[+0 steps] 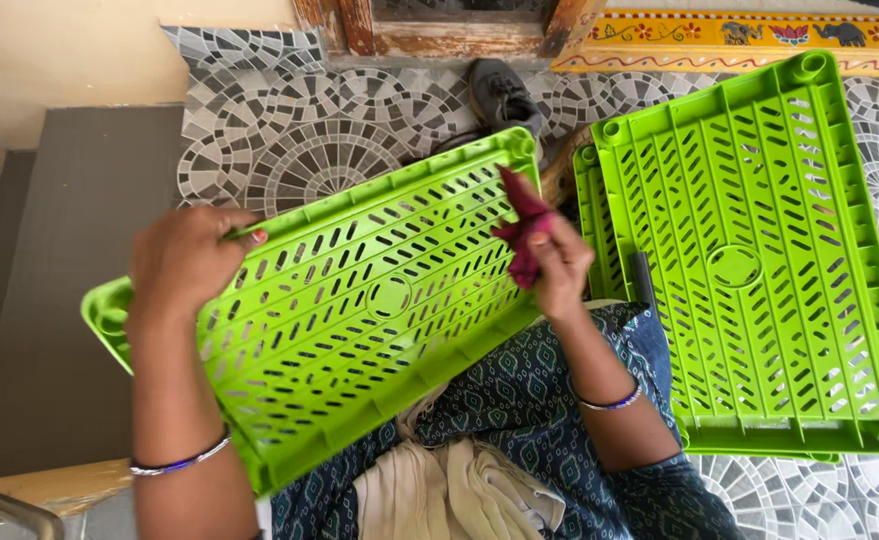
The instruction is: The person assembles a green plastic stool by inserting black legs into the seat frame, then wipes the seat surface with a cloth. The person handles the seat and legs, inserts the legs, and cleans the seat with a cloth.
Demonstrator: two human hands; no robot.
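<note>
I am holding a bright green slotted plastic tray [359, 300] tilted across my lap. My left hand [184, 265] is gripping its far left edge, fingers clamped over the rim. My right hand [559, 265] is pinching a dark red cloth [521, 235] against the tray's right end. The tray seems light and stiff, best held by its rims. Two more green trays [749, 260] are lying stacked on the patterned tile floor [309, 140], at its right edge.
</note>
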